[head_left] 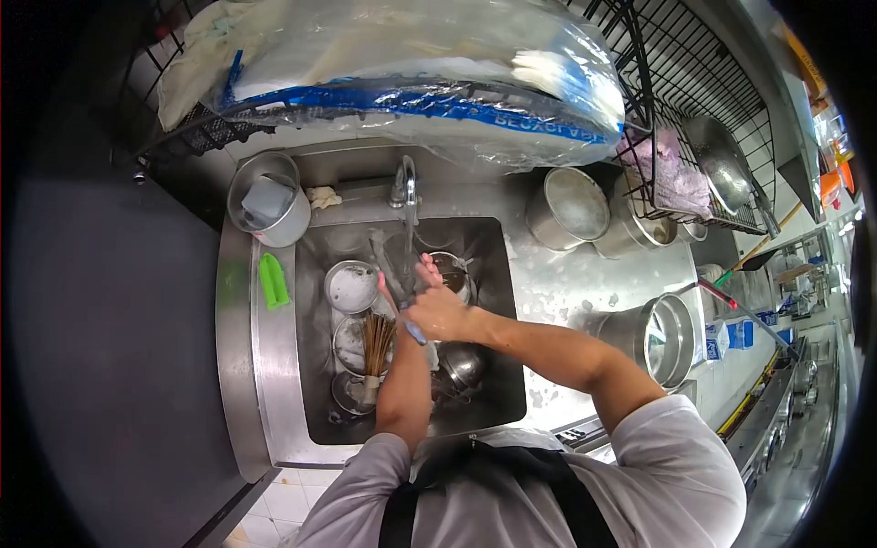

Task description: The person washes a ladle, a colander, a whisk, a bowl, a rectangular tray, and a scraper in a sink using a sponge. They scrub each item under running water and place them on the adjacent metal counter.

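My right hand (440, 312) is closed around the blue-grey handle (417, 332) of a long, flat grey utensil (387, 262); motion blur hides its exact kind. Behind it, my left hand (384, 290) shows stretched fingers and a thumb held apart, its palm hidden by the right hand. Both hands are under the metal faucet (407, 187), over the sink (493, 365). A bundled-stick brush (377, 352) stands beside my left forearm. Around it lie a soapy metal bowl (352, 286) and several other metal vessels, including a rounded one (459, 367).
A metal pot (283, 224) and a bright green object (273, 281) are on the left ledge. On the right counter stand metal pots (568, 210) and a larger pot (671, 340). Overhead, a black wire rack (196, 137) holds plastic-wrapped goods (411, 55).
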`<state>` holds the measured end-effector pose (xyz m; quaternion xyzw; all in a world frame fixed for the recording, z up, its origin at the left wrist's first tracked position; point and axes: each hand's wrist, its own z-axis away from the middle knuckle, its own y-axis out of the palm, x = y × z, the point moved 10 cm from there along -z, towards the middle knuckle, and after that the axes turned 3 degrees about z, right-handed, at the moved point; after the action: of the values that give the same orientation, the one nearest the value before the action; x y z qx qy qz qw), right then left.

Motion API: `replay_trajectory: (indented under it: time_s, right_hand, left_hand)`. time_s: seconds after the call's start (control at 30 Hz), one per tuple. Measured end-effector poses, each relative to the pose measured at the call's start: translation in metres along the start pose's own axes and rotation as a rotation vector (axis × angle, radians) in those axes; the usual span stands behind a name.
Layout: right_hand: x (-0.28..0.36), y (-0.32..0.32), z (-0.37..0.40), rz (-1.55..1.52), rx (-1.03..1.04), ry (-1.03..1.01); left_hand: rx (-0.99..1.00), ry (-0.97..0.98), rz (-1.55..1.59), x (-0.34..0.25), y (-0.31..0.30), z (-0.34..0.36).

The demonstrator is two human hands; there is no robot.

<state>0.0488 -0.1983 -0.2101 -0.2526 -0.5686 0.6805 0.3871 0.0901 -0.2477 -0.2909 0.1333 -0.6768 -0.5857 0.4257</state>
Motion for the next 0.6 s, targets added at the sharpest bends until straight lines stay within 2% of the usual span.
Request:
replay_trajectory:
  time_s: [0.03,0.1,0.13,0.17,0.2,0.27,0.3,0.37,0.4,0.43,0.47,0.5,0.53,0.57,0.6]
  right_hand:
    - [0.002,0.005,0.007,-0.025,-0.035,-0.025]
    - [-0.001,0.013,0.022,-0.118,-0.086,-0.083]
    - [-0.010,0.016,0.032,-0.256,-0.054,-0.039]
    - [-0.018,0.020,0.043,-0.393,-0.023,0.006]
    - [-0.025,0.023,0.055,-0.528,0.007,0.050]
    - [-0.045,0.005,0.091,-0.621,-0.280,0.152]
    - [-0.054,-0.001,0.115,-0.667,-0.422,0.201]
    - [-0.084,0.004,0.180,-0.851,-0.654,0.497]
    - [-0.094,-0.004,0.217,-0.789,-0.757,0.558]
    - [-0.096,-0.027,0.256,-0.750,-0.753,0.761]
    - [-0.100,-0.041,0.299,-0.693,-0.820,0.885]
    - [-0.105,-0.047,0.344,-0.661,-0.970,0.913]
    - [-0.101,-0.067,0.382,-0.540,-1.035,0.961]
    - [-0.104,-0.070,0.422,-0.546,-1.173,0.956]
    - [-0.111,-0.069,0.468,-0.316,-1.120,1.100]
  left_hand:
    - [-0.059,0.040,-0.071,-0.011,-0.014,0.002]
    - [-0.284,0.183,-0.498,-0.073,-0.070,0.001]
    - [-0.395,0.255,-0.712,-0.097,-0.087,0.002]
    - [-0.501,0.276,-0.814,-0.090,-0.062,0.015]
    - [-0.540,0.216,-0.884,-0.098,-0.075,0.010]
    - [-0.619,0.100,-1.022,-0.129,-0.116,-0.002]
    - [-0.644,0.009,-1.141,-0.102,-0.066,0.014]
    - [-0.623,-0.206,-1.541,-0.111,-0.064,0.000]
    - [-0.601,-0.325,-1.737,-0.113,-0.066,-0.006]
    - [-0.521,-0.339,-1.768,-0.103,-0.055,-0.011]
    - [-0.421,-0.500,-2.038,-0.108,-0.064,-0.028]
    - [-0.424,-0.441,-2.266,-0.108,-0.051,-0.031]
    - [-0.418,-0.373,-2.493,-0.105,-0.034,-0.034]
    - [-0.397,-0.341,-2.542,-0.100,-0.025,-0.035]
    - [-0.376,-0.307,-2.589,-0.097,-0.018,-0.033]
